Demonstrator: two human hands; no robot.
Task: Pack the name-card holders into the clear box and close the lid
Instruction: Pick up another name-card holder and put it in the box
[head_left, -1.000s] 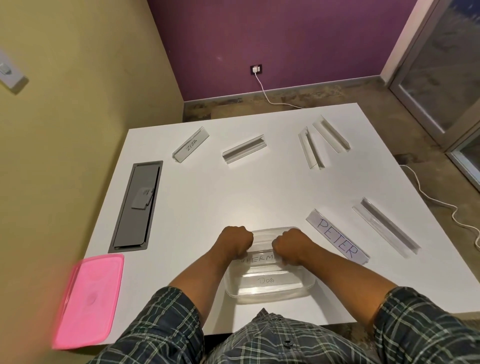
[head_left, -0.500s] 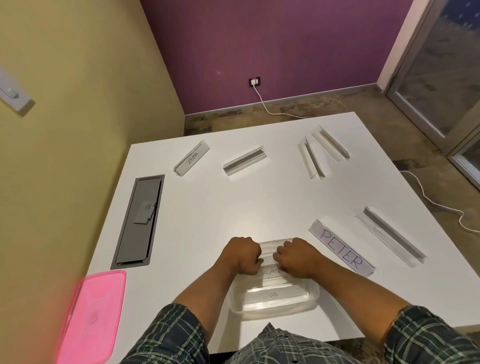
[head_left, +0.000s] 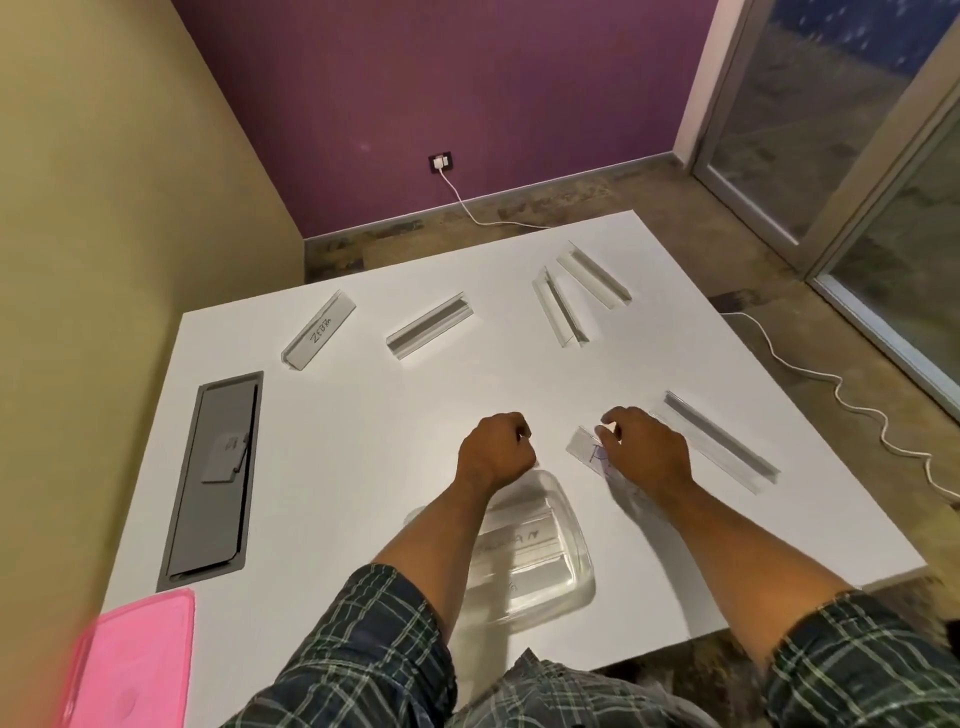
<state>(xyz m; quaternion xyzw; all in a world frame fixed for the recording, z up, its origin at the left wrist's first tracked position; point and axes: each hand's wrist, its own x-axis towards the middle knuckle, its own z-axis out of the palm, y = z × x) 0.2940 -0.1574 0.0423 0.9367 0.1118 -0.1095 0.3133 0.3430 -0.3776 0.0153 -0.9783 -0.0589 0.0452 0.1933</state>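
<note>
Clear box (head_left: 563, 525) at the table's (head_left: 322, 467) near edge — lid (head_left: 132, 665) far left, holders (head_left: 428, 327) scattered behind.

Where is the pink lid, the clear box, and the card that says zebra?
pink lid (head_left: 132, 670), head view, on the middle of its flat top.
clear box (head_left: 576, 525), head view, on its right rim.
zebra card holder (head_left: 319, 328), head view, on the white card face with the writing.

Dk green/white plaid shirt sleeves (head_left: 363, 639), rolled up.
</note>
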